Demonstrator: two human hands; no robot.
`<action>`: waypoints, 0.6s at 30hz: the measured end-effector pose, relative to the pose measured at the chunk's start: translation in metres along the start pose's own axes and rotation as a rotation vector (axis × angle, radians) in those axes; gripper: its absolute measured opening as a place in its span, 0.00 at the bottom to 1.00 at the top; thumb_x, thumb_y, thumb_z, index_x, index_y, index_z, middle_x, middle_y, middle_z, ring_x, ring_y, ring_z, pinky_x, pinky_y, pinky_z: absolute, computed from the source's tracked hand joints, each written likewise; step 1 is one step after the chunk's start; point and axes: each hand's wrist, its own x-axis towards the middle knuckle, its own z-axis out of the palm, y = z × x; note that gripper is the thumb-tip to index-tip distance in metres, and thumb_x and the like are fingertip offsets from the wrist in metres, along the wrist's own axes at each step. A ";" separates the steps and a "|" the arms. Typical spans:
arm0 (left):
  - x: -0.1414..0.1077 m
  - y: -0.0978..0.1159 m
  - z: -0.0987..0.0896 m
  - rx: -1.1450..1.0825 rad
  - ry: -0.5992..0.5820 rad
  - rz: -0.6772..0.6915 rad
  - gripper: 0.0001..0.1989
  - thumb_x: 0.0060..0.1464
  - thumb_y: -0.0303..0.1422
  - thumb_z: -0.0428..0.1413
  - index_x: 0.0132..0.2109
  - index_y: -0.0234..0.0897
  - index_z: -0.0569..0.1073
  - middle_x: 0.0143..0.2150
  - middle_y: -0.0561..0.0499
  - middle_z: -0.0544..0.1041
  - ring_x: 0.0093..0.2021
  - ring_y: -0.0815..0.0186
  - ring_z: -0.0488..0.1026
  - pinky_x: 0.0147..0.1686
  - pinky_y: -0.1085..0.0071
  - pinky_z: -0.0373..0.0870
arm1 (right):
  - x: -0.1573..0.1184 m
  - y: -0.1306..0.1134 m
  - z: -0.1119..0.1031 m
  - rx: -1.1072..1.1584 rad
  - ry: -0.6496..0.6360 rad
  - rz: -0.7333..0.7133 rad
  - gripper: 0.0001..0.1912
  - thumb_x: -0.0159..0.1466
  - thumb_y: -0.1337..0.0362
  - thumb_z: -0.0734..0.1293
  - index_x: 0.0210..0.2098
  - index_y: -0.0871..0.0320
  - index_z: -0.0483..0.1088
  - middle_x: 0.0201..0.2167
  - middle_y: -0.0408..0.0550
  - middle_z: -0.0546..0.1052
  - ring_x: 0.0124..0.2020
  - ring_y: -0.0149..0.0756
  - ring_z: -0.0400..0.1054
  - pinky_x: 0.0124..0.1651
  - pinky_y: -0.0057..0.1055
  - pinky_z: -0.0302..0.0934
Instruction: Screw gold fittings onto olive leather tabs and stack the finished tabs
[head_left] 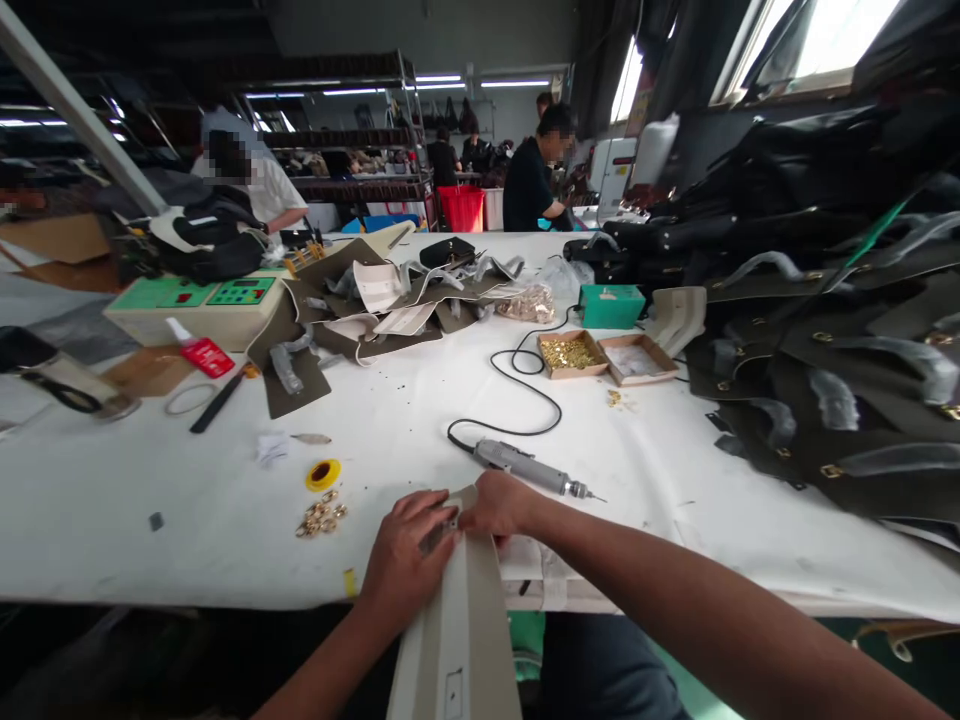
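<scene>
A long cream and beige bag panel (457, 640) runs from the table edge down towards my lap. My left hand (412, 548) grips its upper end from the left, fingers bent over the surface near a small cut-out. Against the right side of that same end my right hand (501, 503) is closed, its thumb by the cut-out; its other fingers are partly hidden. Just beyond lies a grey electric screwdriver (525, 465), its bit pointing right. Loose gold-coloured fittings (322, 515) sit left of my hands, beside a yellow tape roll (323, 475).
Cardboard boxes of small gold parts (571, 355) and a green box (611, 306) stand further back. Dark bag pieces (795, 400) pile up on the right. At left are a red bottle (206, 355), a hammer-like tool (221, 400) and a green-topped machine (195, 305). Co-workers are behind.
</scene>
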 end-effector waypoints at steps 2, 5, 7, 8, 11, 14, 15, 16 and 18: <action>-0.001 -0.007 0.003 0.002 0.014 0.005 0.13 0.60 0.38 0.59 0.49 0.46 0.83 0.58 0.47 0.80 0.60 0.49 0.74 0.60 0.47 0.73 | 0.001 -0.001 0.001 -0.037 -0.003 -0.003 0.10 0.59 0.64 0.69 0.23 0.59 0.71 0.18 0.46 0.75 0.21 0.40 0.74 0.21 0.29 0.68; -0.001 -0.012 0.005 0.018 0.024 0.021 0.13 0.59 0.38 0.59 0.49 0.45 0.83 0.57 0.47 0.81 0.60 0.49 0.74 0.59 0.46 0.74 | -0.010 -0.004 0.006 -0.118 0.099 -0.031 0.10 0.58 0.61 0.71 0.23 0.59 0.74 0.18 0.47 0.76 0.25 0.42 0.75 0.27 0.31 0.69; -0.001 -0.014 0.006 0.033 0.024 0.033 0.13 0.59 0.38 0.59 0.49 0.47 0.83 0.57 0.49 0.81 0.60 0.49 0.74 0.58 0.45 0.74 | -0.027 0.001 0.005 -0.160 0.257 -0.080 0.11 0.58 0.57 0.72 0.27 0.59 0.77 0.24 0.49 0.80 0.33 0.46 0.77 0.36 0.34 0.69; 0.000 -0.014 0.006 0.040 0.025 0.036 0.13 0.59 0.38 0.59 0.50 0.49 0.83 0.57 0.50 0.81 0.59 0.50 0.74 0.58 0.45 0.74 | -0.038 0.008 0.001 -0.165 0.346 -0.104 0.12 0.58 0.54 0.73 0.31 0.57 0.79 0.29 0.49 0.82 0.36 0.47 0.77 0.39 0.36 0.68; 0.000 -0.015 0.007 0.056 0.036 0.044 0.12 0.59 0.37 0.59 0.49 0.51 0.82 0.56 0.52 0.81 0.59 0.50 0.74 0.57 0.44 0.74 | -0.072 0.048 -0.026 -0.127 0.586 -0.116 0.14 0.63 0.50 0.69 0.40 0.50 0.81 0.35 0.47 0.84 0.35 0.44 0.76 0.40 0.36 0.66; 0.001 -0.015 0.008 0.064 0.037 0.053 0.11 0.59 0.37 0.60 0.48 0.52 0.82 0.56 0.53 0.81 0.59 0.49 0.74 0.55 0.44 0.74 | -0.097 0.113 -0.075 -0.096 0.844 -0.008 0.19 0.67 0.48 0.63 0.44 0.51 0.80 0.37 0.49 0.84 0.36 0.45 0.77 0.40 0.38 0.67; 0.001 -0.016 0.008 0.068 0.037 0.057 0.11 0.58 0.37 0.60 0.48 0.52 0.82 0.56 0.54 0.81 0.59 0.49 0.74 0.55 0.45 0.73 | -0.101 0.136 -0.093 -0.096 0.930 0.055 0.20 0.65 0.48 0.63 0.44 0.53 0.80 0.37 0.50 0.84 0.36 0.46 0.77 0.40 0.38 0.67; 0.000 -0.016 0.008 0.070 0.037 0.063 0.11 0.58 0.37 0.60 0.48 0.52 0.81 0.56 0.54 0.81 0.59 0.49 0.74 0.55 0.45 0.73 | -0.103 0.157 -0.110 -0.099 1.000 0.116 0.21 0.63 0.48 0.64 0.45 0.54 0.80 0.37 0.50 0.84 0.36 0.46 0.77 0.41 0.38 0.66; 0.000 -0.017 0.008 0.076 0.043 0.077 0.11 0.58 0.37 0.60 0.49 0.53 0.81 0.56 0.55 0.81 0.59 0.49 0.74 0.55 0.46 0.73 | -0.102 0.194 -0.136 -0.104 1.080 0.197 0.22 0.61 0.48 0.65 0.45 0.56 0.80 0.38 0.51 0.84 0.34 0.45 0.76 0.38 0.37 0.66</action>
